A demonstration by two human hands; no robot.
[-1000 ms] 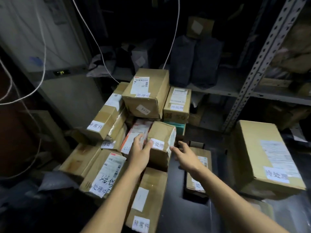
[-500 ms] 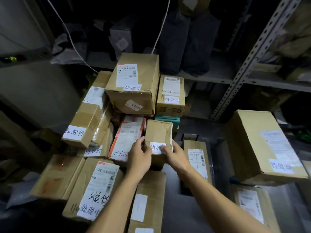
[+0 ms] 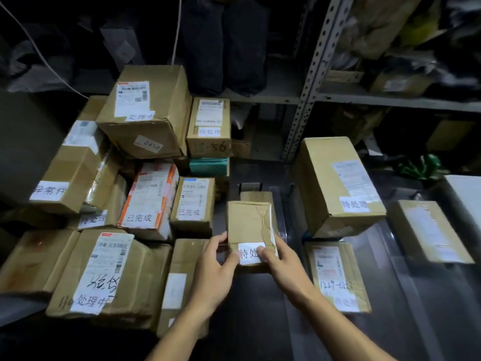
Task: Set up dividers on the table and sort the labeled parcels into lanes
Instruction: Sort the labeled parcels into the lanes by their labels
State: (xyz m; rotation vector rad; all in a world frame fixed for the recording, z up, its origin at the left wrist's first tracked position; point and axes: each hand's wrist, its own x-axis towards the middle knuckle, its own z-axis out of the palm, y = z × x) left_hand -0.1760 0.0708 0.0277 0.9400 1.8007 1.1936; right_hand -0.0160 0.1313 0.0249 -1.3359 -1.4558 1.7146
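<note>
Landmark: small box (image 3: 250, 225), gripped at its near corners by left hand (image 3: 212, 272) and right hand (image 3: 282, 267). Left of it, stacked parcels (image 3: 145, 178) crowd close, blocking sideways passage. Right of it, a large box (image 3: 335, 186) and a flat parcel (image 3: 338, 277) stand near. Near side: bare dark table (image 3: 257, 321), open between the forearms. Behind it, a shelf post (image 3: 309, 82) rises.

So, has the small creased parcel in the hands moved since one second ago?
Yes. The small creased parcel, gripped by the left hand and right hand, left the stack beside the orange-edged parcel and went right, toward the person.
</note>
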